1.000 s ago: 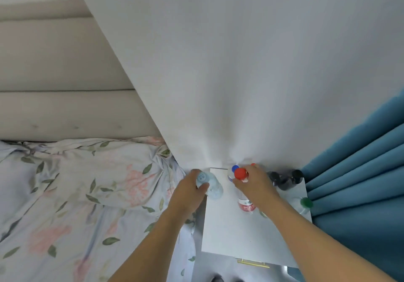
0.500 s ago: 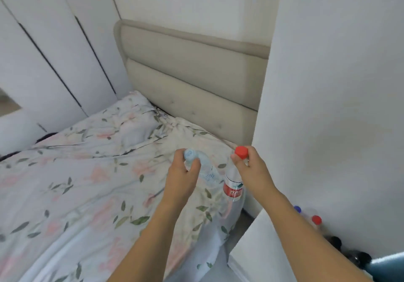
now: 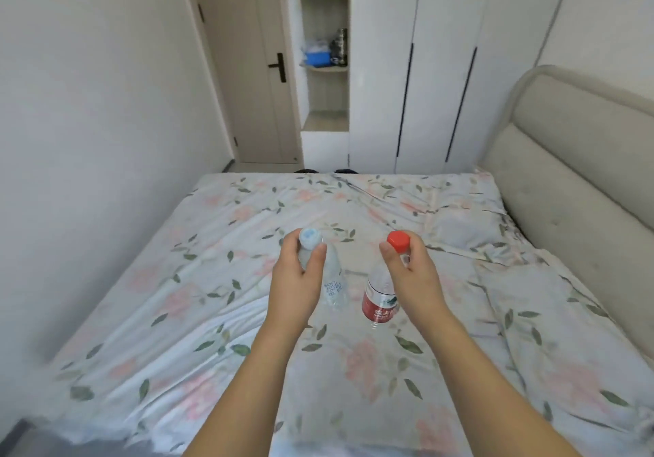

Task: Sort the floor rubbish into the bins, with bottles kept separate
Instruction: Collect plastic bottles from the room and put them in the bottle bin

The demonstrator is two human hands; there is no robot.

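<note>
My left hand (image 3: 295, 281) grips the neck of a clear plastic bottle with a pale blue cap (image 3: 332, 285), which hangs down tilted to the right. My right hand (image 3: 412, 276) grips the neck of a clear bottle with a red cap and red label (image 3: 379, 302), hanging almost upright. Both bottles are held in the air above a bed, a little apart from each other. No bin is in view.
The bed with a floral sheet (image 3: 247, 279) fills the space below my hands. A padded headboard (image 3: 580, 173) is on the right, a white wall on the left. Behind the bed stand a closed door (image 3: 262, 67), open shelves (image 3: 323, 49) and white wardrobe doors (image 3: 442, 67).
My view has swung left, from the white bedside table and blue curtain to across the bed. Both hands carried their bottles along, away from the table.
</note>
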